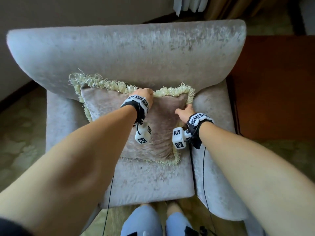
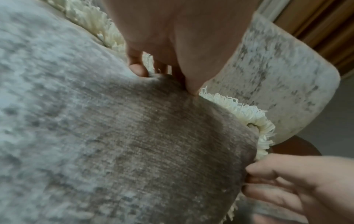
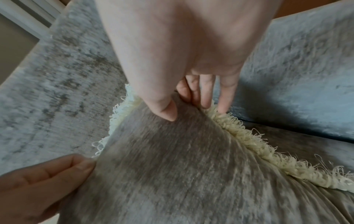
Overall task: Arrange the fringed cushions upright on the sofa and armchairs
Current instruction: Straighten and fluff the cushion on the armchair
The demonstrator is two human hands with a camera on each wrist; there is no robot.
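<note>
Two hands on one cushion. Our left hand [image 1: 144, 94] pinches the middle of the top edge of the taupe velvet cushion with cream looped fringe [image 1: 119, 113], thumb on the front face, fingers curled behind the fringe. Our right hand [image 1: 185, 112] grips the upper right corner; the right wrist view shows the thumb pressed on the velvet and the fingers [image 3: 205, 94] tucked behind the edge.

The cushion sits on the seat of the pale grey velvet armchair [image 1: 127, 48], its top edge near the backrest, its lower fringe on the seat. It looks tilted back rather than fully upright, though from the head view we cannot tell the angle.

Step in hand, as we judge it: standing this cushion against the backrest. Next move calls for lifting the top edge, pushing it back until it leans squarely, and shifting it towards centre, since it sits skewed, the left corner higher.

Around: brown wooden surface [image 1: 276, 82] right of the chair, patterned green carpet [image 1: 20, 133] left, pale curtain hem [image 1: 189, 4] behind. Nothing blocks the seat; the dangling wrist cables [image 1: 204, 167] may snag the fringe.
</note>
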